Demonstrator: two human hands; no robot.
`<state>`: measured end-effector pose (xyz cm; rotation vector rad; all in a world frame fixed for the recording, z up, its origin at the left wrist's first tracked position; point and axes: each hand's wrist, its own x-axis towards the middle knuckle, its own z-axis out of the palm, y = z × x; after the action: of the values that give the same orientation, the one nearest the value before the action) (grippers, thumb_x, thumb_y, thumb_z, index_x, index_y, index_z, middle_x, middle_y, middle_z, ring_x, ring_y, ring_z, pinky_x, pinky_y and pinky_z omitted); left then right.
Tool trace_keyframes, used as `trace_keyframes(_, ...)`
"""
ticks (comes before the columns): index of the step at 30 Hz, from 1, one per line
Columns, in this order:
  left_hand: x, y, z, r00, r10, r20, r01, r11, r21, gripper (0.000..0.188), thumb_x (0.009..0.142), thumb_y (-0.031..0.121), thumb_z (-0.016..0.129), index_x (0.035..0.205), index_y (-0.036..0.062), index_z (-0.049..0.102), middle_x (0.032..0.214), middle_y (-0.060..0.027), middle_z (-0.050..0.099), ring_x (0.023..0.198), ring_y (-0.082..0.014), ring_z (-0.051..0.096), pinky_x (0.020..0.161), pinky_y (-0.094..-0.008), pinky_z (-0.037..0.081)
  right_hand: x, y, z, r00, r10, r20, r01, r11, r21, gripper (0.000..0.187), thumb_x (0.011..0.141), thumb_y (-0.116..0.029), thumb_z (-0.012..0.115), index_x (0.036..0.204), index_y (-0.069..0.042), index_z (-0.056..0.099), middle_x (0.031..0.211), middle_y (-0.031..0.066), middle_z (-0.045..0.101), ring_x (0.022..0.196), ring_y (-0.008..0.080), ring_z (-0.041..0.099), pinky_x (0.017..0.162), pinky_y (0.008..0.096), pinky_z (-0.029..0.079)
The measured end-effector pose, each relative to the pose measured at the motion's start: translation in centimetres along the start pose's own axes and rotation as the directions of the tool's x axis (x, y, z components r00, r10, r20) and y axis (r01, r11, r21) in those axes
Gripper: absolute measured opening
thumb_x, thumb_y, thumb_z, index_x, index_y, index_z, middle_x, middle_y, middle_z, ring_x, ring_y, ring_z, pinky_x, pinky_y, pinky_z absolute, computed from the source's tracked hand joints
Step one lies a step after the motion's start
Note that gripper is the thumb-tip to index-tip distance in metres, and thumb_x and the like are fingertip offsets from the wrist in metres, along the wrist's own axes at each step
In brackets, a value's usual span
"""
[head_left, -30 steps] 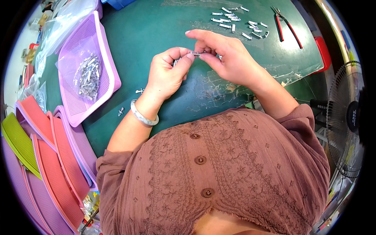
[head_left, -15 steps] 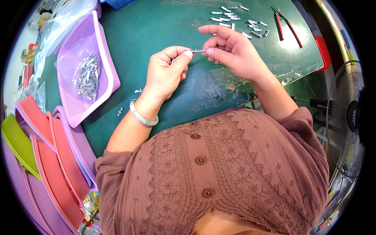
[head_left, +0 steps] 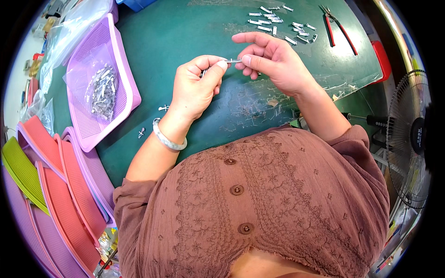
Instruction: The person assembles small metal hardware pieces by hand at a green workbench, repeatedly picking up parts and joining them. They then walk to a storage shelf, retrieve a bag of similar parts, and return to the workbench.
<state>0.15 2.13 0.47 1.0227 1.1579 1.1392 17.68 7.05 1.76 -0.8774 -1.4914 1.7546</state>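
Observation:
Between my two hands, above the green tabletop (head_left: 153, 60), is a small slim metal piece (head_left: 234, 60). My left hand (head_left: 200, 81) pinches its left end between thumb and forefinger. More small metal bits show partly in the curl of that hand's fingers. On the right end of the piece, the thumb and fingertips of my right hand (head_left: 276, 62) close, with the forefinger raised and stretched out. Similar small metal pieces (head_left: 273, 19) lie scattered beyond my right hand. Two small metal parts, one a cross-shaped piece (head_left: 163, 108), rest beside my left forearm.
At the left stands a purple perforated basket (head_left: 132, 99) holding a clear bag of metal pieces (head_left: 103, 90). Red-handled pliers (head_left: 342, 33) lie at the far right. Stacked coloured baskets (head_left: 69, 194) fill the lower left. A fan (head_left: 408, 139) stands at the right edge.
Both hands keep almost the same place and grip on the small metal piece. My right hand's fingers have shifted very slightly.

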Motion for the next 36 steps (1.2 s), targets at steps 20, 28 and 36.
trace_keyframes(20, -0.1, -0.8, -0.1, 0.972, 0.233, -0.024, -0.223, 0.952, 0.209, 0.011, 0.083, 0.009, 0.058, 0.091, 0.0018, 0.062, 0.061, 0.0041, 0.051, 0.05, -0.0013, 0.042, 0.044, -0.0152, 0.032, -0.2, 0.3, 0.1, 0.992, -0.122, 0.011, 0.122, 0.991, -0.047, 0.038, 0.079, -0.001, 0.056, 0.116, 0.002, 0.046, 0.08, 0.0022, 0.058, 0.071, 0.0062, 0.053, 0.063, 0.0202, 0.044)
trace_keyframes(28, 0.2, -1.3, -0.2, 0.887, 0.462, 0.003, -0.428, 0.819, 0.382, 0.011, 0.081, 0.005, 0.059, 0.091, 0.002, 0.064, 0.063, 0.0056, 0.052, 0.051, -0.0001, 0.041, 0.045, -0.0153, 0.03, -0.4, 0.6, 0.4, 0.956, -0.295, -0.005, 0.291, 0.945, -0.151, 0.039, 0.079, 0.002, 0.057, 0.116, 0.0, 0.046, 0.08, 0.0026, 0.058, 0.074, 0.0063, 0.053, 0.067, 0.0201, 0.044)
trace_keyframes(36, 0.0, -1.2, -0.1, 0.904, 0.428, 0.008, -0.397, 0.831, 0.39, 0.014, 0.081, 0.004, 0.059, 0.094, 0.0019, 0.064, 0.068, 0.0051, 0.055, 0.053, 0.0002, 0.042, 0.047, -0.0146, 0.032, -0.6, 0.7, 0.5, 0.924, -0.381, -0.027, 0.362, 0.898, -0.25, 0.038, 0.078, 0.003, 0.057, 0.115, -0.001, 0.048, 0.08, 0.0024, 0.058, 0.072, 0.0059, 0.053, 0.066, 0.0198, 0.045)
